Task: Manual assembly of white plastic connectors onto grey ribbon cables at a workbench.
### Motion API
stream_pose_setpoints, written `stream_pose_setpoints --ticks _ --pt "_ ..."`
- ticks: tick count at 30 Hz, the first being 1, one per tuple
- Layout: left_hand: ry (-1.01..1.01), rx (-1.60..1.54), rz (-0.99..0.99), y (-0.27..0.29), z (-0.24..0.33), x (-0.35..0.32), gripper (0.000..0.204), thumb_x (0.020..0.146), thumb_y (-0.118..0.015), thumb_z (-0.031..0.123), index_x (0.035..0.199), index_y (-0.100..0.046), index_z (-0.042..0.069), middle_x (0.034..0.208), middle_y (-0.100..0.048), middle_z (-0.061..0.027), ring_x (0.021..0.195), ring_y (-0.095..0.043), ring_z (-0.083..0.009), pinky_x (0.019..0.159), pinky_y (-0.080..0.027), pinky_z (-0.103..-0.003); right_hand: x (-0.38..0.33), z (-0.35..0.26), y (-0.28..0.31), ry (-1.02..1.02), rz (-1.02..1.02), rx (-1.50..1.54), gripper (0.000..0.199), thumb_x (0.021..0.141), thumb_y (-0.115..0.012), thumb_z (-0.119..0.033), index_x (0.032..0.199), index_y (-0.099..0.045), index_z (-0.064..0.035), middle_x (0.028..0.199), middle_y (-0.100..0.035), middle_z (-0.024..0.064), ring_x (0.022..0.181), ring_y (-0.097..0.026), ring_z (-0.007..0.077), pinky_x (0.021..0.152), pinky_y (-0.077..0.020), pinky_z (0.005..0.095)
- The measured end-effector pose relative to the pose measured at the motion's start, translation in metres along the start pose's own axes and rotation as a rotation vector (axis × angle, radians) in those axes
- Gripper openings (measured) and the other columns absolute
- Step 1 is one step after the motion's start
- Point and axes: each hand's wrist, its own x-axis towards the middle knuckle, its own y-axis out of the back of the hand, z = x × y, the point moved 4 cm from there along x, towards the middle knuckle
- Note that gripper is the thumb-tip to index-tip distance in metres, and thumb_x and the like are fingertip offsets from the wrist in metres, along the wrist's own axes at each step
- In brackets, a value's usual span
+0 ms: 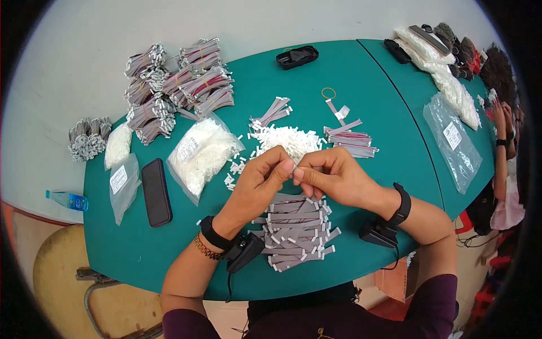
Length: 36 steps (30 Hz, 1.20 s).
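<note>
My left hand [261, 179] and my right hand [337, 176] meet fingertip to fingertip over the table, both closed in a pinch. Whatever they hold is tiny and mostly hidden; a small greyish bit shows between the thumbs. Just beyond them spreads a heap of small white plastic connectors [288, 141]. Below the hands, close to my body, lies a pile of short grey ribbon cables [299, 233] with white ends. A smaller stack of grey and reddish ribbon cables [351, 141] lies past my right hand, and a few more ribbon cables [273, 112] lie beyond the heap.
Bundled cables [192, 79] are stacked at the back left. Bags of white connectors [203, 152], a dark phone [156, 192] and a water bottle [68, 200] are on the left. A black case [297, 57] sits far back. At right are a plastic bag [453, 141] and another person's arms [501, 147].
</note>
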Motion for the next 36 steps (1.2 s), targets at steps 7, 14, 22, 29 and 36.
stream_pose_setpoints --ticks 7,14,22,29,36 --pt "-0.003 -0.082 0.034 -0.005 -0.008 -0.005 0.023 0.095 -0.045 0.023 0.079 -0.044 0.006 0.065 -0.043 0.0028 0.055 -0.033 -0.0031 0.049 -0.027 -0.019 -0.002 0.0 -0.005 0.024 0.041 -0.009 0.022 0.091 -0.053 -0.018 0.078 -0.061 -0.0013 0.058 -0.056 0.0006 0.05 -0.049 0.0034 0.045 -0.037 0.0177" --pt "-0.007 0.059 0.056 -0.006 0.003 -0.005 0.024 0.094 -0.045 0.021 0.077 -0.043 0.005 0.065 -0.04 0.0015 0.06 -0.034 -0.0057 0.053 -0.03 -0.022 -0.004 -0.002 -0.005 0.024 0.032 -0.002 0.023 0.091 -0.053 -0.018 0.077 -0.06 -0.0016 0.058 -0.055 0.0004 0.048 -0.047 0.0031 0.044 -0.0348 0.0182" --pt "-0.002 -0.015 0.046 -0.008 -0.003 -0.005 0.025 0.095 -0.043 0.022 0.077 -0.043 0.005 0.064 -0.039 0.0029 0.057 -0.032 -0.0043 0.051 -0.028 -0.02 -0.003 -0.004 -0.004 0.022 0.027 -0.033 0.023 0.091 -0.052 -0.018 0.076 -0.059 -0.0016 0.057 -0.055 0.0002 0.048 -0.046 0.0032 0.043 -0.0343 0.0184" --pt "0.042 -0.146 0.072 -0.011 -0.003 -0.001 0.024 0.096 -0.043 0.022 0.077 -0.043 0.007 0.063 -0.039 0.0041 0.053 -0.03 -0.0029 0.048 -0.026 -0.019 0.001 -0.003 -0.001 0.016 0.018 -0.043 0.023 0.091 -0.053 -0.019 0.077 -0.058 -0.002 0.059 -0.055 0.0 0.049 -0.047 0.0032 0.044 -0.0346 0.018" --pt "0.126 -0.247 0.022 -0.004 -0.009 0.005 0.023 0.094 -0.046 0.026 0.078 -0.045 0.009 0.061 -0.037 0.004 0.053 -0.03 -0.0035 0.049 -0.028 -0.019 0.005 -0.002 -0.005 -0.026 -0.032 -0.064 0.021 0.091 -0.052 -0.018 0.079 -0.059 -0.0013 0.063 -0.056 0.0007 0.053 -0.049 0.004 0.046 -0.0376 0.0189"
